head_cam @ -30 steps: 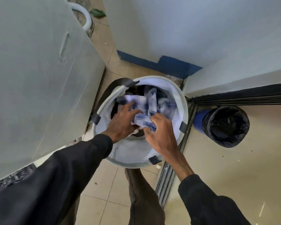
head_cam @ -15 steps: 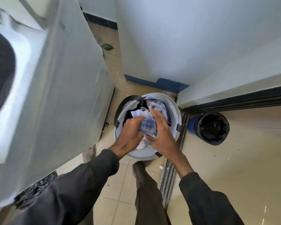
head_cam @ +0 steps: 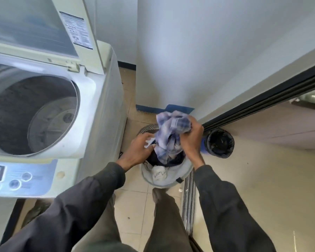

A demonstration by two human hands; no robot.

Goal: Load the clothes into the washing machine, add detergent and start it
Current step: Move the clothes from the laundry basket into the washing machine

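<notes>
A blue and white checked shirt [head_cam: 171, 131] is bunched up above the white laundry basket [head_cam: 173, 180] on the floor. My right hand [head_cam: 191, 139] grips the shirt's right side. My left hand [head_cam: 137, 151] holds its lower left edge at the basket rim. Dark clothes and a white item [head_cam: 159, 172] lie in the basket. To the left stands the top-loading washing machine [head_cam: 91, 99], its lid [head_cam: 44, 24] raised and its drum [head_cam: 36, 113] showing no clothes. Its control panel [head_cam: 16, 177] faces me at lower left.
A white wall corner with a blue base strip [head_cam: 153, 108] stands right behind the basket. A sliding door track [head_cam: 188, 200] runs along the floor to the right, with a blue bin lined in black [head_cam: 219, 143] beyond it. My legs stand on tan tiles.
Both hands have lifted the checked shirt up out of the basket. My head has risen and turned left, so the open washing machine drum and panel have come into view.
</notes>
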